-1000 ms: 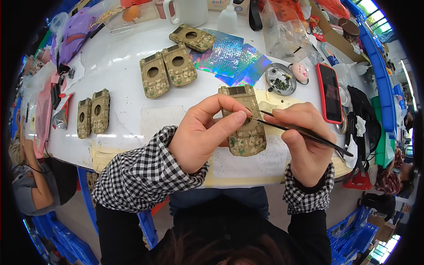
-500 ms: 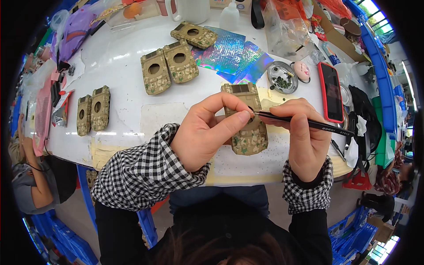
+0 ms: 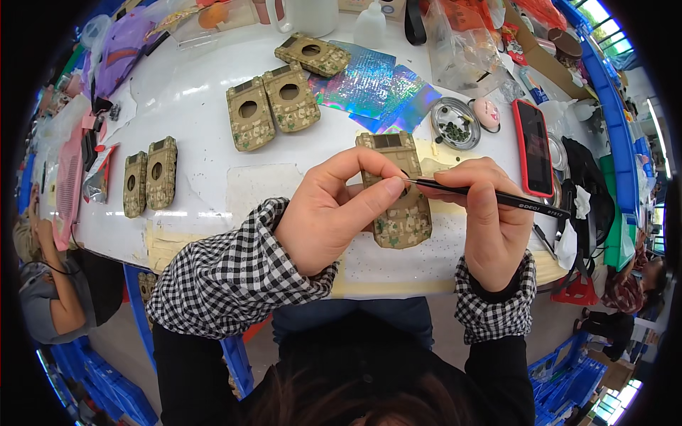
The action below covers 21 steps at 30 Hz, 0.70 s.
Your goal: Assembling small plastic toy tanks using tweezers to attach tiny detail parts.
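Observation:
My right hand (image 3: 490, 213) is closed around a pair of black tweezers (image 3: 501, 198), whose pale metal tips point left. At those tips, the thumb and forefinger of my left hand (image 3: 337, 206) are pinched together; whatever lies between them is too small to make out. Beneath both hands a camouflage toy tank hull (image 3: 403, 226) rests on the table, its round opening partly covered by my fingers. Right of the hull's far end, a round metal dish (image 3: 455, 123) holds small dark green parts.
Several more camouflage hulls lie on the table, including one (image 3: 251, 116) left of the shiny holographic sheets (image 3: 369, 84). A red-cased phone (image 3: 532, 148) is at the right, beside a pink round object (image 3: 486, 113). Two people (image 3: 53, 291) (image 3: 629, 291) are at the sides.
Both hands hold almost the same pose, with the tweezer tips still at my left fingertips. The surroundings shift very slightly in the picture.

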Motion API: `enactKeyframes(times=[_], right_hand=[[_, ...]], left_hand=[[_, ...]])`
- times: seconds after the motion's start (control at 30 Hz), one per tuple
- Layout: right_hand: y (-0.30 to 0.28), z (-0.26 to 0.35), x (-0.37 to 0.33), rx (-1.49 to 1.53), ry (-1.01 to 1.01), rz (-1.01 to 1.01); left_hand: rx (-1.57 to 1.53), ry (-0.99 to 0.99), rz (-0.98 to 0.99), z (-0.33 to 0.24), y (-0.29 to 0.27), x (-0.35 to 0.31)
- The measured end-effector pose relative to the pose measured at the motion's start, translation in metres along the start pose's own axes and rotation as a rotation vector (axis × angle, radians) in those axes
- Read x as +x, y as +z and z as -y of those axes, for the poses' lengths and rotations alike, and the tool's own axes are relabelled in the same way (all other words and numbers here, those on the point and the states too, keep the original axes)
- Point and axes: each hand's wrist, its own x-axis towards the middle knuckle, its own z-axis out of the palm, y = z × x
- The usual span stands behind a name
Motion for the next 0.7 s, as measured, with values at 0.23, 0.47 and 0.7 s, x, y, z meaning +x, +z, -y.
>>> enactKeyframes(times=[0.23,0.47,0.7], right_hand=[[-0.0003,0.0011,-0.0007,0.008,0.000,0.011],[0.0014,0.0003,-0.0015,0.031,0.006,-0.005],[0.0012,-0.0006,-0.0020,0.036,0.005,-0.010]], left_hand=[[0.015,0.001,-0.005,0.0002,0.0007,-0.0006],[0.009,0.014,0.002,0.0006,0.0002,-0.0007],[-0.005,0.011,0.046,-0.0046,0.0005,-0.0017]])
